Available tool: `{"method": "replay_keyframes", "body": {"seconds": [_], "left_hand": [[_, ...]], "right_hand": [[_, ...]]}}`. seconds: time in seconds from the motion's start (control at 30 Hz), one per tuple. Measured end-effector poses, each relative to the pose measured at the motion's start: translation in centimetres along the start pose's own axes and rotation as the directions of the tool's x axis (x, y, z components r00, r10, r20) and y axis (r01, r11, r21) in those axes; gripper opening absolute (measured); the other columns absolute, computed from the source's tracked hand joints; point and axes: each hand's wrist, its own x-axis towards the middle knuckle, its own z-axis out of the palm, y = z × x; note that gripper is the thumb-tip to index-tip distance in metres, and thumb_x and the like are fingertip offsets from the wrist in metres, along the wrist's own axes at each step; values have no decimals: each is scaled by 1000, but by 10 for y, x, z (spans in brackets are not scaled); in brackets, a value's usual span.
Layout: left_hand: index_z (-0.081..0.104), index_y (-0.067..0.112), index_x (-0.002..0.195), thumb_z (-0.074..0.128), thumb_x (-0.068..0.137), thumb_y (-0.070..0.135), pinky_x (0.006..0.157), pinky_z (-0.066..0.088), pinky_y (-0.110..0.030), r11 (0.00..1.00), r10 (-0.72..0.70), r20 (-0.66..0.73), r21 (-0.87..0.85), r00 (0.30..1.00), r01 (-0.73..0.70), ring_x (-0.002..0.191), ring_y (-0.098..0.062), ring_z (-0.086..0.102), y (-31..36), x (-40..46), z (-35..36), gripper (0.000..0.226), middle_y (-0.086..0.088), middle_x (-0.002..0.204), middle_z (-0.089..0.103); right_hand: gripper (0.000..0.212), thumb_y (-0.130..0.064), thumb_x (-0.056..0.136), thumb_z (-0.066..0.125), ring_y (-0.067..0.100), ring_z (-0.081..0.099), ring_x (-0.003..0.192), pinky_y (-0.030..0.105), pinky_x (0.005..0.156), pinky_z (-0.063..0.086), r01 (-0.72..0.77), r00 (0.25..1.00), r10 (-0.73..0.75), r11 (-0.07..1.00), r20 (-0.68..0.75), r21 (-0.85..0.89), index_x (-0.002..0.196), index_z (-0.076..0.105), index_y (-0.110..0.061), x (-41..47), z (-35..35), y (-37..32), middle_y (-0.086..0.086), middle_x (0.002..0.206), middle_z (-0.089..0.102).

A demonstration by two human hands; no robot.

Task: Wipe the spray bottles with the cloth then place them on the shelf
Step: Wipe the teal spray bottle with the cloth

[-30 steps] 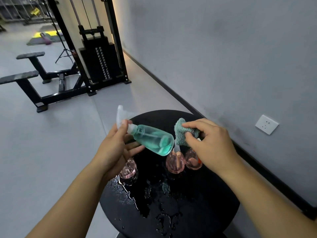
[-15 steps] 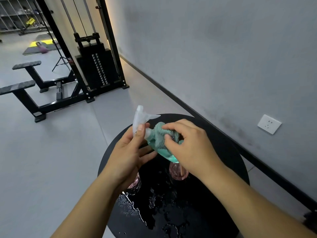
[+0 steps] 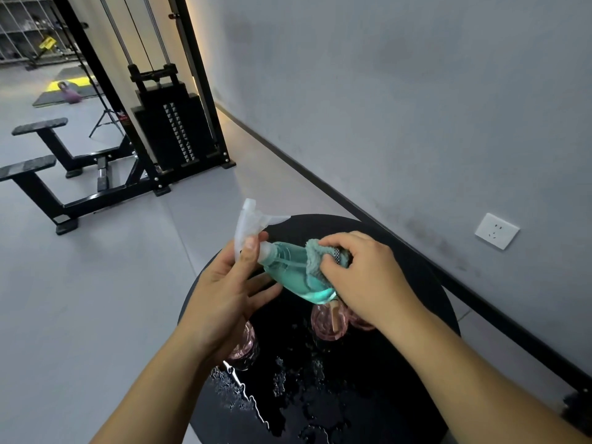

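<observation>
Table crowded under the hands, open floor to the left.
Round black table (image 3: 416, 283) has three pink bottles (image 3: 326, 322) standing right below the held teal spray bottle (image 3: 288, 270), so little room straight down. Near half of the tabletop is wet with puddles (image 3: 288, 389) but carries no objects. Grey wall (image 3: 384, 107) with socket (image 3: 496, 230) closes off the right side just beyond the table. Left: bare floor (image 3: 80, 299); cable machine (image 3: 173, 133) and bench (image 3: 38, 168) well apart.
</observation>
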Motion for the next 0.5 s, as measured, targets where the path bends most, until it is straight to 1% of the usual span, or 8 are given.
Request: {"method": "replay_keyframes", "body": {"seconds": [0.07, 0.17, 0.23, 0.3, 0.4, 0.47, 0.5], "left_hand": [[74, 22, 124, 59, 100, 45, 97, 57, -47, 1000, -1, 5, 14, 1000, 1, 115, -31, 75, -1, 0, 1, 37, -8, 124, 77], [73, 20, 126, 60, 99, 46, 96, 58, -47, 999, -3, 15, 35, 1000, 3, 115, -32, 76, -4, -1, 6, 40, -7, 125, 77], [74, 21, 123, 60, 100, 46, 96, 59, -48, 999, -3, 13, 38, 1000, 3, 114, -33, 76, -3, -1, 6, 37, -8, 124, 77], [76, 21, 120, 60, 101, 44, 94, 59, -47, 1000, 2, -11, 29, 1000, -2, 112, -33, 76, -1, 0, 5, 34, -10, 124, 77], [76, 22, 120, 61, 101, 44, 91, 59, -46, 1000, 4, -61, 16, 998, -3, 110, -34, 77, 2, 2, 2, 33, -11, 123, 78], [76, 20, 120, 61, 101, 44, 90, 60, -47, 1000, 1, -73, 12, 997, 0, 109, -36, 77, 1, 2, 3, 34, -13, 122, 77], [75, 20, 121, 62, 101, 44, 89, 61, -48, 1000, -1, -75, 11, 997, 1, 108, -37, 77, 0, 2, 4, 34, -13, 123, 77]], "right_hand": [[23, -18, 95, 67, -11, 59, 97, 1, 75, 45, 6, 1000, -6, 1000, -3, 15, 114, 76, -28, -1, 0, 1, -19, 106, 65], [24, -19, 97, 67, -7, 61, 104, 7, 83, 49, 107, 994, -107, 991, -9, 78, 118, 75, -29, -8, 5, -10, -20, 111, 65], [25, -22, 98, 68, -5, 61, 108, 10, 87, 51, 159, 987, -160, 983, 2, 92, 121, 74, -29, -9, 6, -15, -21, 113, 65], [25, -21, 97, 69, -6, 61, 106, 7, 85, 48, 136, 990, -138, 987, 14, 91, 119, 75, -28, -6, 2, -10, -20, 111, 65], [24, -21, 96, 68, -13, 57, 100, -1, 76, 41, 27, 999, -28, 999, 35, 27, 117, 75, -29, 2, -3, 4, -19, 107, 65], [23, -23, 97, 67, -14, 57, 99, -1, 75, 41, 11, 999, -11, 1000, 34, -4, 117, 74, -30, 2, -1, 7, -19, 108, 64], [23, -24, 97, 66, -12, 58, 99, 1, 77, 43, 30, 999, -31, 1000, 32, 3, 118, 74, -31, 0, 2, 5, -20, 109, 63]]}}
